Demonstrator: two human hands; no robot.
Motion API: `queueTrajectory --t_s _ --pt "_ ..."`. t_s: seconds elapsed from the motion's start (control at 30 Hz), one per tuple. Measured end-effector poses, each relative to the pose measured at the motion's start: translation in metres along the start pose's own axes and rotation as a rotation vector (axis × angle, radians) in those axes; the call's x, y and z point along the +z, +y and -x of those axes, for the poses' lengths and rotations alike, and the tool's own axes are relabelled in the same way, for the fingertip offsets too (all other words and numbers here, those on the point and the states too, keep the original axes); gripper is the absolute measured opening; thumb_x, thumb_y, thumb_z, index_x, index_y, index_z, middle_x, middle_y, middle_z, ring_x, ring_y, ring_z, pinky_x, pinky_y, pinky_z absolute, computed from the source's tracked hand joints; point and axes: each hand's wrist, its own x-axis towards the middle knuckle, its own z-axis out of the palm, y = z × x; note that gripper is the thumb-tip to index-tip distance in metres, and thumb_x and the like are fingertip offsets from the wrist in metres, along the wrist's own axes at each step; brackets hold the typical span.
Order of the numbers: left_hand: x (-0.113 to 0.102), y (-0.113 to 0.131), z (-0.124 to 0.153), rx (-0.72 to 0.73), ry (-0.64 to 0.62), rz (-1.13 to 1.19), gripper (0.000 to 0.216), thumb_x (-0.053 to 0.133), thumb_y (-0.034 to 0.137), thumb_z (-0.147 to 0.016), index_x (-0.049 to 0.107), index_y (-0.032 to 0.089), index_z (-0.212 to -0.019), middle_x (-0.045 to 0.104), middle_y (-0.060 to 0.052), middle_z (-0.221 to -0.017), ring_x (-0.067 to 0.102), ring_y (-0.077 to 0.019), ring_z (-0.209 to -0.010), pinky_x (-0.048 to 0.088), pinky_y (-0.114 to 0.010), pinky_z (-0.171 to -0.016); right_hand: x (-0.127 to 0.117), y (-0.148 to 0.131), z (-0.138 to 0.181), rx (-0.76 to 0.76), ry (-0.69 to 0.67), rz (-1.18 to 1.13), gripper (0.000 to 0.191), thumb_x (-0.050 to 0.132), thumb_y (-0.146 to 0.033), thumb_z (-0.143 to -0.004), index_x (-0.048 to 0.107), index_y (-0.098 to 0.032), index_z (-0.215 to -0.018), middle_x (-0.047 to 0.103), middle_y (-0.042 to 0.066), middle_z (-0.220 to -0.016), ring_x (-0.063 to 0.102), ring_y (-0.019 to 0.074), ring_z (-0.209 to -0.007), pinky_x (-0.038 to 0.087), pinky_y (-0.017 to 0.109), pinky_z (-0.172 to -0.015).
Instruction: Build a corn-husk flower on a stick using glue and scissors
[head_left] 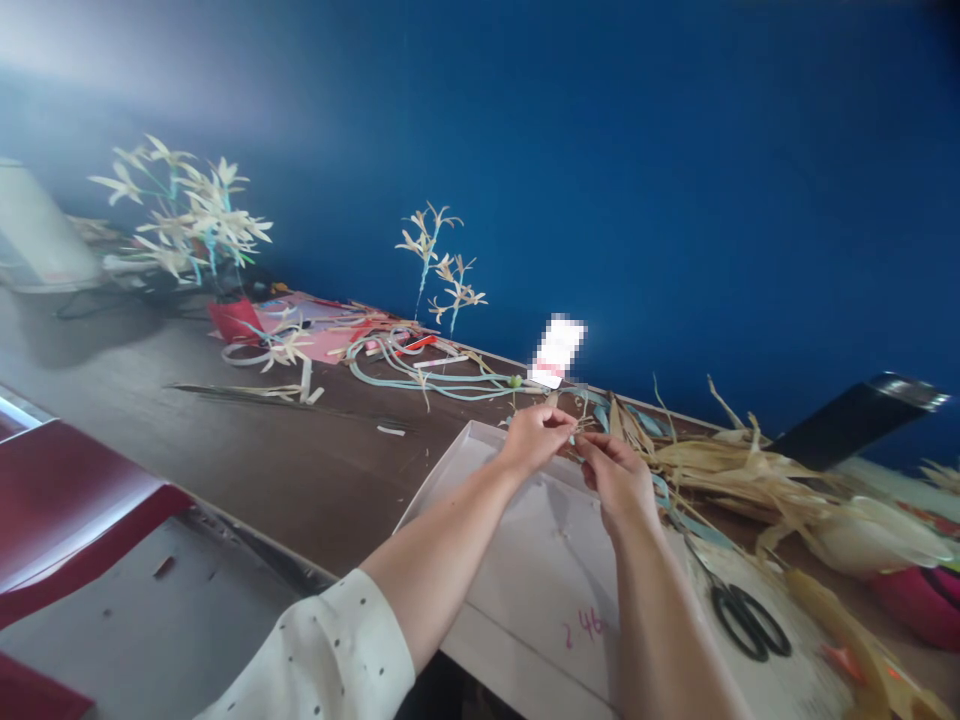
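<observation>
My left hand (538, 437) and my right hand (619, 478) meet above the far edge of a shallow white box lid (517, 560). Both have thumb and fingers pinched together. Between the fingertips is something small and thin with a hint of light blue, too small to make out. Dried corn husks (720, 470) lie just right of my right hand. Scissors (750, 620) with black handles rest to the right of my forearm. Beyond my hands, a phone with a blurred bright screen (556, 352) leans against the blue wall.
Light-blue cord (442, 382) lies in loops on the brown table (352, 470). Husk flowers on blue stems (424, 245) stand by the wall, and more fill a red pot (236, 318) at left. A dark flask (855, 420) lies tilted at right; a red chair (75, 500) stands front left.
</observation>
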Motion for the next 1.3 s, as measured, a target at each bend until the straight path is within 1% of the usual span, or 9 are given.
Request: queueTrajectory --t_s 0.27,0.43,0.53,0.73,1.07,1.3 --pt "-0.001 0.002 0.000 -0.006 0.018 0.013 0.013 0.062 0.021 -0.072 0.068 0.012 -0.080 0.065 -0.002 -0.070 0.056 -0.0079 -0.053 0.047 -0.019 -0.052 0.001 -0.002 0.003 -0.001 -0.030 0.009 0.029 0.071 -0.039 -0.062 0.068 -0.017 -0.081 0.048 -0.004 -0.047 0.037 0.0088 -0.042 0.027 0.023 -0.041" --pt "-0.001 -0.001 -0.002 0.024 0.009 -0.033 0.018 0.063 0.026 -0.073 0.069 0.013 -0.084 0.066 -0.002 -0.072 0.056 -0.0083 -0.055 0.047 -0.020 -0.056 0.002 -0.005 0.005 -0.002 -0.036 0.011 0.029 0.070 -0.040 -0.063 0.067 -0.016 -0.079 0.047 -0.004 -0.046 0.037 0.0093 -0.042 0.026 0.023 -0.042" --pt "-0.001 -0.002 -0.002 0.010 0.009 -0.028 0.019 0.062 0.026 -0.073 0.069 0.013 -0.085 0.066 -0.002 -0.072 0.056 -0.0081 -0.055 0.047 -0.020 -0.056 0.003 -0.007 0.006 -0.005 -0.029 0.019 0.027 0.069 -0.040 -0.065 0.066 -0.016 -0.077 0.047 -0.004 -0.045 0.036 0.0092 -0.042 0.025 0.023 -0.042" --pt "-0.002 0.001 0.000 -0.008 -0.005 -0.025 0.019 0.063 0.027 -0.074 0.069 0.013 -0.086 0.067 -0.003 -0.075 0.057 -0.0086 -0.057 0.048 -0.021 -0.058 0.003 -0.007 0.006 0.004 -0.019 0.000 0.025 0.070 -0.038 -0.064 0.066 -0.017 -0.077 0.048 -0.004 -0.046 0.037 0.0092 -0.042 0.026 0.023 -0.042" --pt "-0.002 0.003 0.001 -0.014 -0.015 0.002 0.018 0.064 0.025 -0.074 0.069 0.012 -0.085 0.066 -0.003 -0.071 0.057 -0.0088 -0.056 0.048 -0.021 -0.059 0.002 0.002 0.001 -0.027 -0.015 0.025 0.034 0.070 -0.045 -0.063 0.068 -0.016 -0.081 0.048 -0.004 -0.047 0.037 0.0087 -0.041 0.026 0.023 -0.040" --pt "-0.001 0.009 0.002 -0.053 -0.041 0.075 0.014 0.066 0.019 -0.073 0.069 0.011 -0.083 0.065 -0.003 -0.072 0.057 -0.0077 -0.056 0.050 -0.020 -0.058 0.001 0.003 0.001 -0.023 0.004 0.031 0.030 0.070 -0.044 -0.063 0.067 -0.018 -0.078 0.049 -0.004 -0.048 0.038 0.0087 -0.042 0.028 0.022 -0.041"
